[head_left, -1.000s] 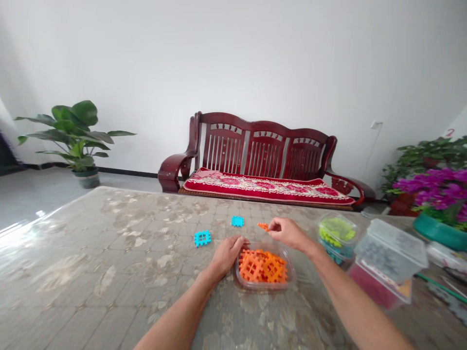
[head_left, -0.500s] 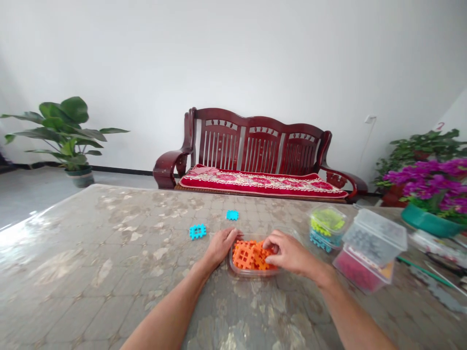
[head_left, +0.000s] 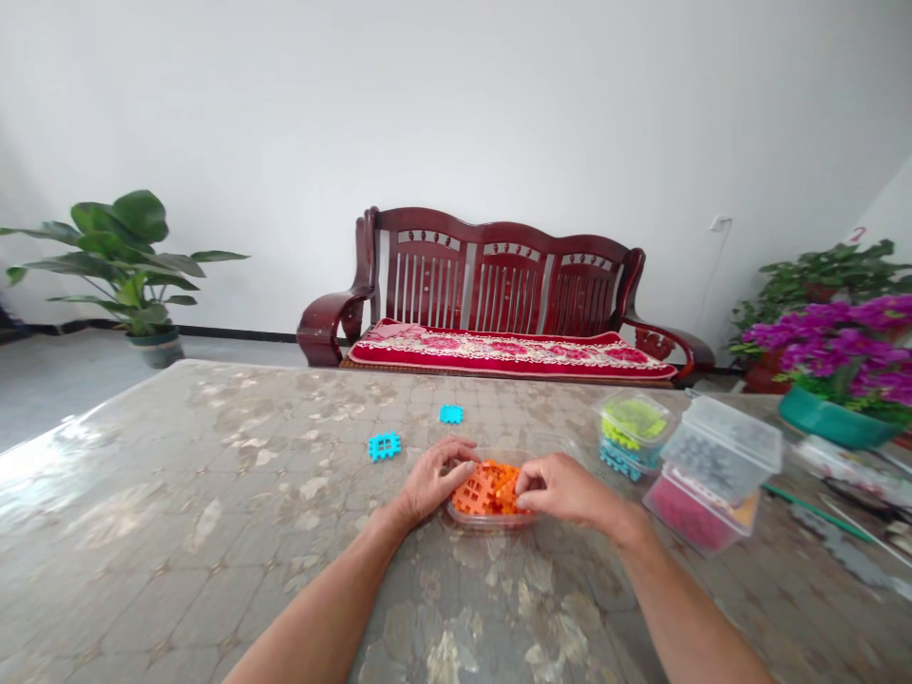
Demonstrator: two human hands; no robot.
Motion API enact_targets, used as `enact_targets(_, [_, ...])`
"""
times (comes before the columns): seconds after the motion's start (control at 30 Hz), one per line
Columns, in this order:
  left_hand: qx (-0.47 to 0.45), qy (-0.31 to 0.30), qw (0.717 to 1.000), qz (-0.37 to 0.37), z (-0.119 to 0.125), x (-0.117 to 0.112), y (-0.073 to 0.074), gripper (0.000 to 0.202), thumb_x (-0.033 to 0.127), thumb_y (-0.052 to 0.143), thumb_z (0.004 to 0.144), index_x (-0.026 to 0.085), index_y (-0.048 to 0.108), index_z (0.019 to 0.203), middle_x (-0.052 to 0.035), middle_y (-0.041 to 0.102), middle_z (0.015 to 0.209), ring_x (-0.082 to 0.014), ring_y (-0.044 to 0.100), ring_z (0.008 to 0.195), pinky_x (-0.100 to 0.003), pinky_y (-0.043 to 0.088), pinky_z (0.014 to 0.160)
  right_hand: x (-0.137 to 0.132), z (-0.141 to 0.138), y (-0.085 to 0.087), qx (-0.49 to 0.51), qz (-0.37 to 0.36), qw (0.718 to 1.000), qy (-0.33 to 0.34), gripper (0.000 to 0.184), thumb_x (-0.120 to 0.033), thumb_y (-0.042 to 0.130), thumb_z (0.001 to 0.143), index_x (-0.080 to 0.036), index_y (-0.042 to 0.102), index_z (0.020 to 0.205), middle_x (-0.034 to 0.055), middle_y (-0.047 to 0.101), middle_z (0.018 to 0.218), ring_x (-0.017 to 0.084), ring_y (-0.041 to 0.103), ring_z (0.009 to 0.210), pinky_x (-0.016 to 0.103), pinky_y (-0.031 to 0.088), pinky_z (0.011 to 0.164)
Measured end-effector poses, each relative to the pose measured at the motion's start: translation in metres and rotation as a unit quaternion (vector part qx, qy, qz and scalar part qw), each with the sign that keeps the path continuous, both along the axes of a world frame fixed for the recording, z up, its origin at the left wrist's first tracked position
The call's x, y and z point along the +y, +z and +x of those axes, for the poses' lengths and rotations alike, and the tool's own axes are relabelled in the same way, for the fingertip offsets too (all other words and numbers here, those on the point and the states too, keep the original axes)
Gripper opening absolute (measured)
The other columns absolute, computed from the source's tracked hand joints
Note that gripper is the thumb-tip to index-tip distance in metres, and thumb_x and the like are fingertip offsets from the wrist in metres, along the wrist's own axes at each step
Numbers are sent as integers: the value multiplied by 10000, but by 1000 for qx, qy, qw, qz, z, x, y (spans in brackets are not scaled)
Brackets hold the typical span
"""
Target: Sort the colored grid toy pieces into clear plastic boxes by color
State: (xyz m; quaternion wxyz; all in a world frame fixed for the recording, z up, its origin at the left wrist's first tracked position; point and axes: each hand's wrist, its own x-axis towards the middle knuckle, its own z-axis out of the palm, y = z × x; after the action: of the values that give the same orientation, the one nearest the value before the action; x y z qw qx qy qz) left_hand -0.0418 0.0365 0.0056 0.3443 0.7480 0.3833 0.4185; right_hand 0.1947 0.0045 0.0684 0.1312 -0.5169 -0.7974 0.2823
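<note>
Now our left hand [head_left: 431,482] and right hand [head_left: 560,489] close in from either side of a clear plastic tray [head_left: 491,520] on the table [head_left: 214,456]. Both sets of fingers lie together, pressing on the orange waffle blocks [head_left: 486,489] heaped inside it. Two blue waffle blocks [head_left: 385,446] lie well apart, beyond our left hand.

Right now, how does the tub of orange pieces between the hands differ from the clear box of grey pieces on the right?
The tub is shallow and holds orange pieces, while the box looks deeper and holds grey pieces. The left hand and right hand are at the tub; neither touches the box. The tub sits on the table; the box rests on a pink-filled box. Both are clear plastic.
</note>
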Motion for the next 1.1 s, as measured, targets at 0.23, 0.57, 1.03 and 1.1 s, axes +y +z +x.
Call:
enact_targets(0.23, [-55,-7,998,-40,1,3,-5,211,368,583,798,175,668,809,-103,684,1057,-256,550,1163,-336,417,974,2,-3,-6,10,5,1000,12,114,-272,622,698,-188,699,687,-25,682,642,126,579,591,209,349,528])
enact_targets(0.57, [-87,4,994,-72,4,2,-13,249,402,554,839,189,592,716,-54,686,863,-233,550,1164,-324,421,963,39,46,-29,-86,192,951,-226,260,-264,578,800,-175,678,1023,87,696,1044,221,631,952,299,438,815])
enact_targets(1.03, [65,-7,996,62,-3,-2,6,95,262,701,739,200,682,808,-87,621,1197,-230,569,1136,-371,388,1025,43,62,-96,-78,262,919,-284,255,-239,509,856,-208,681,1042,65,665,1168,230,575,1106,350,411,944])
enact_targets(1.1, [74,-6,995,65,-4,-2,11,88,255,711,729,202,676,789,-74,642,1145,-226,579,1113,-365,398,1008,44,64,-98,-61,271,916,-289,256,-230,502,850,-201,686,1025,70,674,1142,223,583,1089,345,416,947])
